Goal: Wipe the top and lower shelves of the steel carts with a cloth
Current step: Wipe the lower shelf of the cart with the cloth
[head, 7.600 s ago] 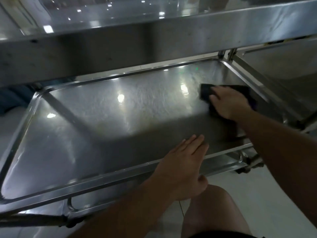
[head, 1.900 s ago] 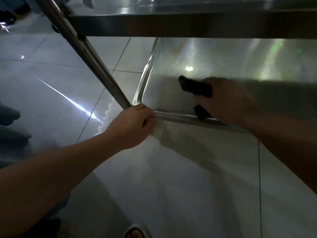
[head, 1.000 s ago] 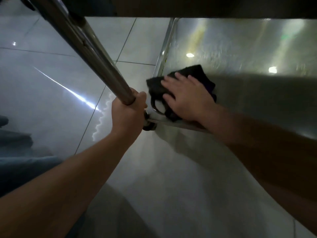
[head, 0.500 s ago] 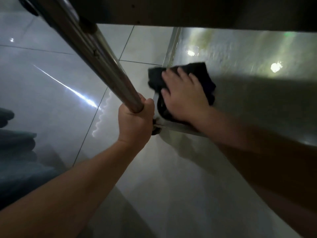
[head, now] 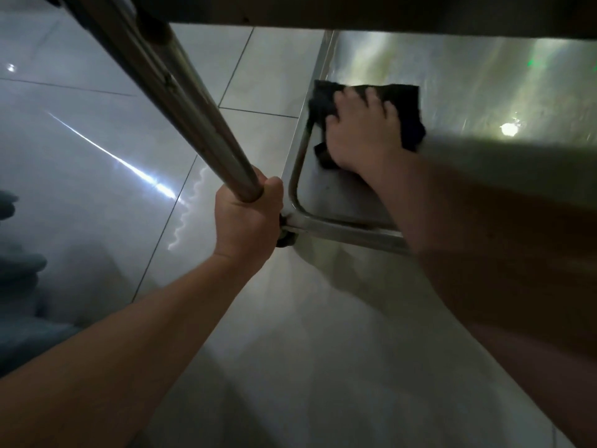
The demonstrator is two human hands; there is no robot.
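Note:
The steel cart's lower shelf (head: 484, 92) spreads across the upper right, shiny with light spots. A dark cloth (head: 405, 106) lies on it close to the left rim. My right hand (head: 361, 134) presses flat on the cloth with fingers spread. My left hand (head: 247, 218) grips the cart's steel upright post (head: 181, 105) near its foot at the shelf's near left corner. The underside of the shelf above (head: 387, 11) covers the top of the view.
A black caster (head: 286, 239) shows under the shelf corner beside my left hand. Glossy grey floor tiles (head: 97, 156) fill the left and bottom. Blue-grey fabric (head: 19, 286) sits at the left edge.
My right hand has slid the cloth farther back along the shelf's left rim, away from the near corner. My left hand still grips the post.

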